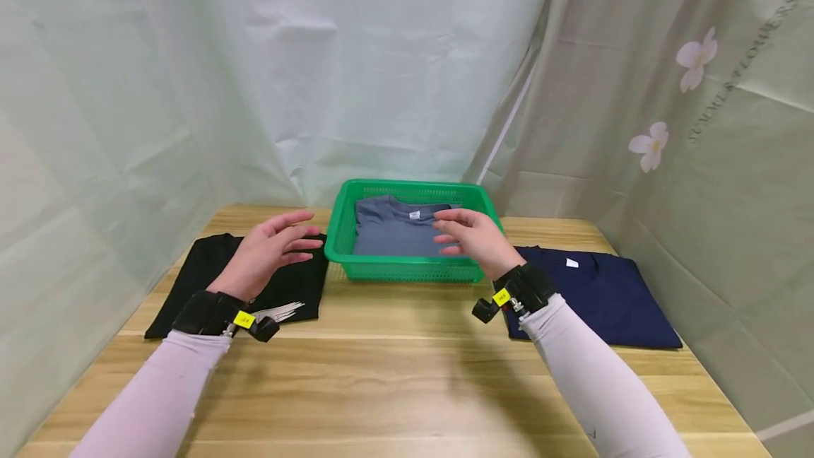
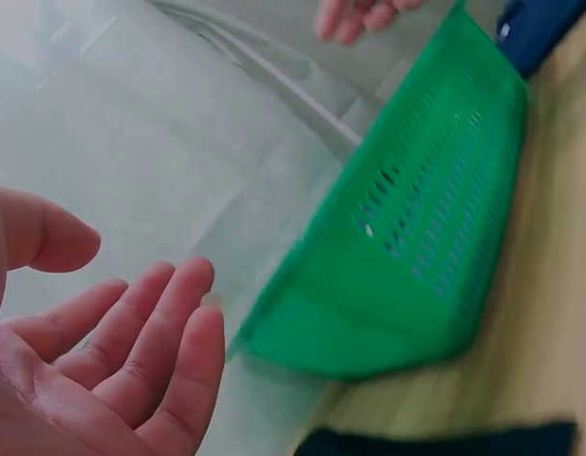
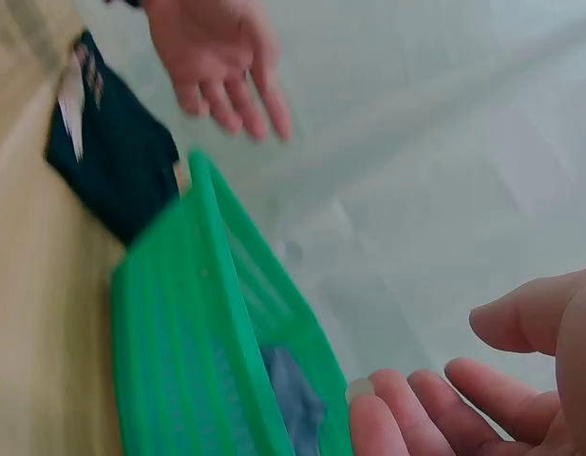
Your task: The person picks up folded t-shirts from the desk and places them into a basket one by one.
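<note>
A green plastic basket (image 1: 413,268) stands near the back of the table, with a folded grey-blue T-shirt (image 1: 394,235) lying in it, white neck label showing. My left hand (image 1: 270,249) hovers at the basket's left side, over a folded black T-shirt (image 1: 299,281), its fingers relaxed and holding nothing. Above the basket's right end is my right hand (image 1: 477,237), fingers loosely bent with nothing between them. Both palms face inward, toward each other. In the left wrist view the left hand (image 2: 122,370) is apart from the basket's slotted wall (image 2: 406,256).
A folded navy T-shirt (image 1: 591,299) lies on the right of the wooden table (image 1: 394,387). Pale curtains (image 1: 407,69) hang close behind the table and along both sides. Each wrist carries a black strap with a small camera.
</note>
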A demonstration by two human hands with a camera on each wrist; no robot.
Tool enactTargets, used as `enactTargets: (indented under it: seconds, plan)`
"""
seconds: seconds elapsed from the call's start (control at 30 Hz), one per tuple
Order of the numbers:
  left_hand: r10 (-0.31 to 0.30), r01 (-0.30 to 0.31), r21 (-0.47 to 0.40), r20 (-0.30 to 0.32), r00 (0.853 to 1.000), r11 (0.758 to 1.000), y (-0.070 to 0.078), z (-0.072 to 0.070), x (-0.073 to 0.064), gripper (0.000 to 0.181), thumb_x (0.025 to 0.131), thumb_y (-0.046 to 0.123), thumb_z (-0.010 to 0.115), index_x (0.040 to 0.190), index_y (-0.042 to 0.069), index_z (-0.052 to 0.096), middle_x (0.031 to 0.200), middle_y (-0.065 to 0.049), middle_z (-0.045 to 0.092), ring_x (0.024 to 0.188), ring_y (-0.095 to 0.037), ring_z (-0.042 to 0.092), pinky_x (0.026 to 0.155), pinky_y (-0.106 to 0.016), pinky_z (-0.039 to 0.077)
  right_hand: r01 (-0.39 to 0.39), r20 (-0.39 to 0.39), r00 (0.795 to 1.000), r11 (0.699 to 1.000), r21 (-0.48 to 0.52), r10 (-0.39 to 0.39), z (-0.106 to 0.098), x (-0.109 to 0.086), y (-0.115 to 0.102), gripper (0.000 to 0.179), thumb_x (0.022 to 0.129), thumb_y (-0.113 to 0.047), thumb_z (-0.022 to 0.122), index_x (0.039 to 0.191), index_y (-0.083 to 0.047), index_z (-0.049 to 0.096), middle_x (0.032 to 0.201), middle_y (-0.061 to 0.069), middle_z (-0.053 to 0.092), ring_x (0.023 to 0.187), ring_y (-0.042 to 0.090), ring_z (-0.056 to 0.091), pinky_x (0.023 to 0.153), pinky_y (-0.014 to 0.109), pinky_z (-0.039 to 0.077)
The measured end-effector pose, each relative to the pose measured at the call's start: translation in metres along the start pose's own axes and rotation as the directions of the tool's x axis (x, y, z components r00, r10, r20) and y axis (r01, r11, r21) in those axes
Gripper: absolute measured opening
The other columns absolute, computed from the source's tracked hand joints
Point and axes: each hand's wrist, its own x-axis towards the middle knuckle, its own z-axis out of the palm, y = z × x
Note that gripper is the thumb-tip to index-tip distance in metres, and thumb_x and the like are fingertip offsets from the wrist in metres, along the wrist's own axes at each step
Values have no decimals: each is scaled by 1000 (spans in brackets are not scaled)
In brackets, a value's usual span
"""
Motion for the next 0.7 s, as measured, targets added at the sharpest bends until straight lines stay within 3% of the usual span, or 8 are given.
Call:
enactTargets:
  seconds: [0.2,0.4,0.57,0.7]
  plan:
    - [22,-20,130,-13,1000,991,-16,-17,-28,46,105,28,54,143,4,45,128,-14,59,111,-32,58,84,-33,56,61,134,989,997,36,-66,32,-15,-1,31,104,-19,57,131,-6,58,125,10,61,106,30,60,89,47,52]
    - [5,5,179,-52,999,984,-31,-30,-49,44,105,28,53,141,5,46,128,-20,57,108,-32,59,82,-33,56,80,254,963,996,45,-89,65,-22,7,33,102,-17,59,131,-2,56,119,13,63,104,34,60,86,48,53]
    - [-16,29,172,-80,997,985,-43,-42,-60,45,105,28,53,142,4,46,125,-12,61,107,-32,60,81,-32,57,40,270,962,999,22,-44,90,-22,24,27,100,-17,63,125,-6,63,111,6,67,98,30,63,78,38,57]
    - [3,11,190,-73,997,982,-51,-59,-69,47,106,27,52,145,2,42,124,-9,62,107,-31,60,80,-32,57,1,268,963,1000,-8,1,110,-19,40,22,99,-18,64,119,-10,66,106,4,68,95,29,65,76,41,58]
